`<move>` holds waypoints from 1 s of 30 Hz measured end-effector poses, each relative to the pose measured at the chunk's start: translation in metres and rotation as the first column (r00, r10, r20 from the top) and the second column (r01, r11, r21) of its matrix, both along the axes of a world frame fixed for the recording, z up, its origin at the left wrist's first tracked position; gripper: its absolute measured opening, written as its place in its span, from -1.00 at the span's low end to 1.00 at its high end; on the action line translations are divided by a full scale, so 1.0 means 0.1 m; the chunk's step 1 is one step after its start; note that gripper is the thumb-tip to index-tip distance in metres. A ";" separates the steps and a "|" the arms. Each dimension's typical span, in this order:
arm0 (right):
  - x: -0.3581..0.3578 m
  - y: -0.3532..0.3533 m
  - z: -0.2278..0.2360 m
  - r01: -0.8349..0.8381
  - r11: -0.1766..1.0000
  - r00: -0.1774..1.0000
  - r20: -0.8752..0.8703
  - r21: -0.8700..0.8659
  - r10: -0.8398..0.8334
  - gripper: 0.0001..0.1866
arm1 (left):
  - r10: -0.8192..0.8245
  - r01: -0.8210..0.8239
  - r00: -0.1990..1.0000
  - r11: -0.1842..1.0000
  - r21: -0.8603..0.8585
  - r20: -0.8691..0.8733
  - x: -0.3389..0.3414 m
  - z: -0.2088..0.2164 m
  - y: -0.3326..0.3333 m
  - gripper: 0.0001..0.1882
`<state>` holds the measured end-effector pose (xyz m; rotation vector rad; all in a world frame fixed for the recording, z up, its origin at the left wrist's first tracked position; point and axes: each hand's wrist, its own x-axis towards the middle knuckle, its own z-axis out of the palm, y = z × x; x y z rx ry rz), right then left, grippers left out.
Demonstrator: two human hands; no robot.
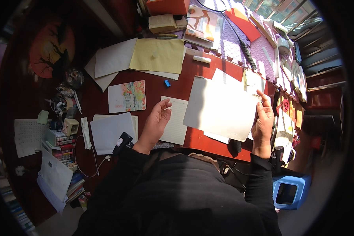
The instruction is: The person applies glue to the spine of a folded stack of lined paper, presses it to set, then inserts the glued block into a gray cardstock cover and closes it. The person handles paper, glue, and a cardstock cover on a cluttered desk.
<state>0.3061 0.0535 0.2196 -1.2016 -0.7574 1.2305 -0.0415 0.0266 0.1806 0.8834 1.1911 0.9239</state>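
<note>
My right hand is at the right edge of a bright white sheet of paper, its thumb and fingers closed on that edge. Strong sunlight washes out the sheet's surface, and any writing is lost in the glare. More pale sheets lie under and around it. Over the left edge of a lined paper, my left hand hovers with loosely bent fingers and nothing visible in them. A small blue object, perhaps a sharpener, lies beyond that hand.
Left of centre are a notebook with a colourful cover and a white paper stack. Yellow paper lies farther back. Books and clutter crowd the left; a purple mat covers the window side. A blue stool stands lower right.
</note>
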 end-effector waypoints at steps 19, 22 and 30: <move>-1.48 -0.49 -0.25 -0.233 0.972 0.634 -0.759 -0.008 0.146 -0.35 | 0.417 -0.273 0.751 0.902 -0.335 0.512 -0.33 0.27 -0.35 -0.83; -1.62 -0.51 -0.41 -0.192 0.978 0.843 -0.524 -0.081 0.122 -0.44 | 0.313 -0.171 0.846 0.926 -0.336 0.433 -0.39 0.16 -0.39 -0.72; -1.53 -0.48 -0.72 -0.303 0.942 0.899 -0.372 -0.145 0.231 -0.53 | -0.183 0.216 0.910 0.975 0.049 -0.371 -0.34 -0.18 -0.40 -0.24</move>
